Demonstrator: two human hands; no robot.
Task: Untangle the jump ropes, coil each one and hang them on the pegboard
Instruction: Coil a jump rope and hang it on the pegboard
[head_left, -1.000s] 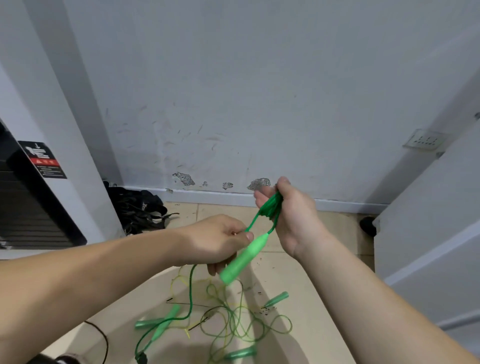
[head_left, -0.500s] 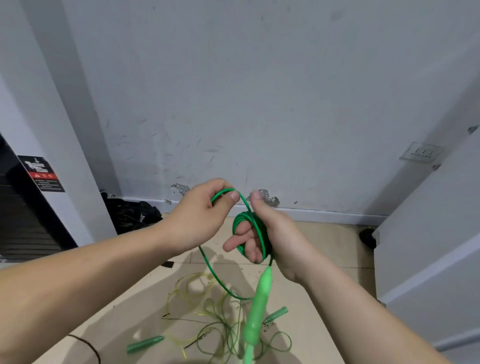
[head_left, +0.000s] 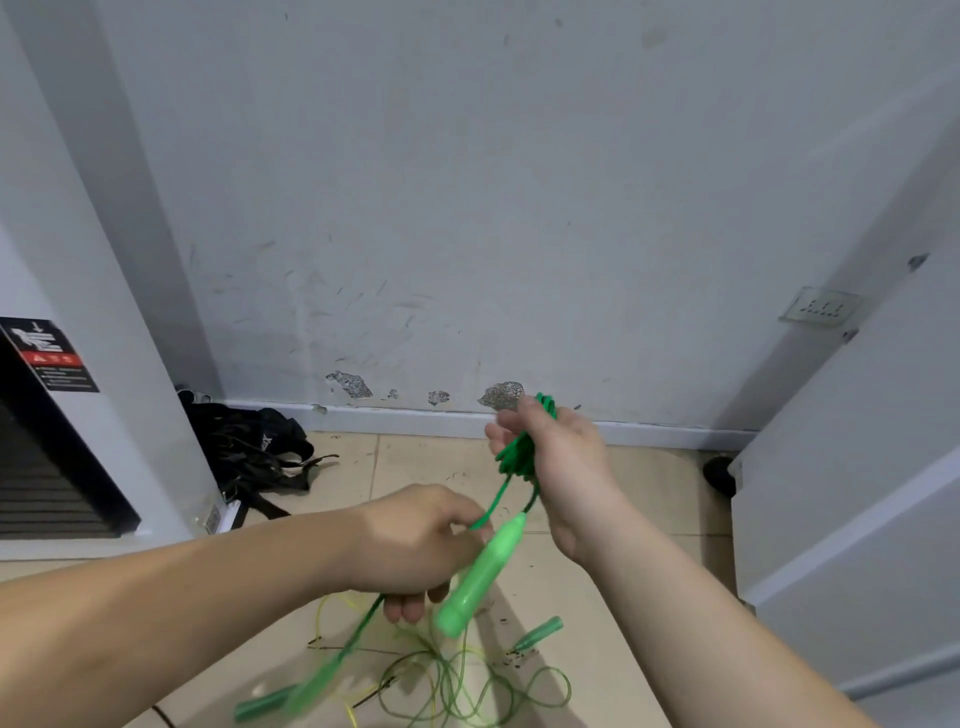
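left hand (head_left: 415, 545) lower on green rope (head_left: 517, 452)

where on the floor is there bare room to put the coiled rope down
Bare tile lies between the black straps by the left wall and the right hand, along the baseboard. More lies right of the loose ropes, toward the white panel. Crowded: under the left hand, where ropes and handles tangle.
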